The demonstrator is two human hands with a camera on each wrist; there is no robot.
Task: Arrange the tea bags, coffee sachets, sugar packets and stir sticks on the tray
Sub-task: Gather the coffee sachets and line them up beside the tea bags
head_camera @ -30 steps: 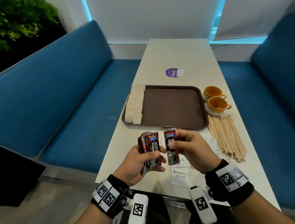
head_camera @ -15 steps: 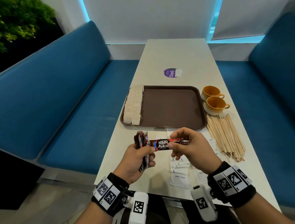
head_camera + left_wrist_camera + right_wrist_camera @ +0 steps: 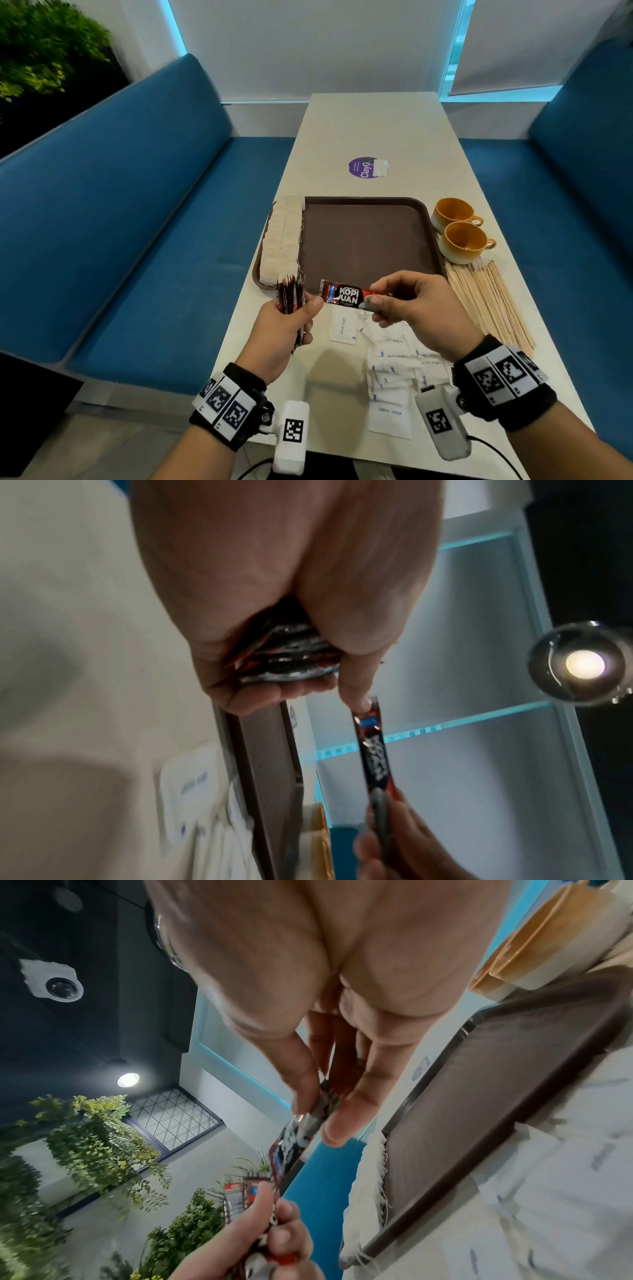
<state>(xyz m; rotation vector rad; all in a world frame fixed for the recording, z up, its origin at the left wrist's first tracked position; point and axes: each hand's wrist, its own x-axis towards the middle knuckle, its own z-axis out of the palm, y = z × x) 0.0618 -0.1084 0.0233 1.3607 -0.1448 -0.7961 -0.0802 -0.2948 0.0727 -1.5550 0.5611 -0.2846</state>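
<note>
**Booth table: tray, sachets and both hands**

Pale, smooth table [image 3: 376, 130] runs between two blue padded benches [image 3: 120, 219], its far half bare beyond a purple round sticker [image 3: 363, 167]. Landmark: brown rectangular tray [image 3: 370, 240], raised rim, rounded corners, matte floor mostly uncovered. Along the tray's left edge lies a row of cream, soft-looking tea bags [image 3: 282, 240] with loose strings. Just right of the tray stand two glazed ochre cups [image 3: 460, 229]; nearer than those, thin pale wooden stir sticks [image 3: 489, 301] lie fanned flat on the table. White paper sugar packets [image 3: 394, 370] are scattered on the table near the tray's near edge.

Left hand [image 3: 287, 329] holds an upright bundle of glossy red-black coffee sachets [image 3: 291, 294], fingers curled round it, over the tray's near-left corner. Right hand [image 3: 421, 308] pinches one end of a single coffee sachet [image 3: 349, 295], thumb and fingertips pressed together on it; it lies level above the tray's near rim, its free end touching the left thumb.
</note>
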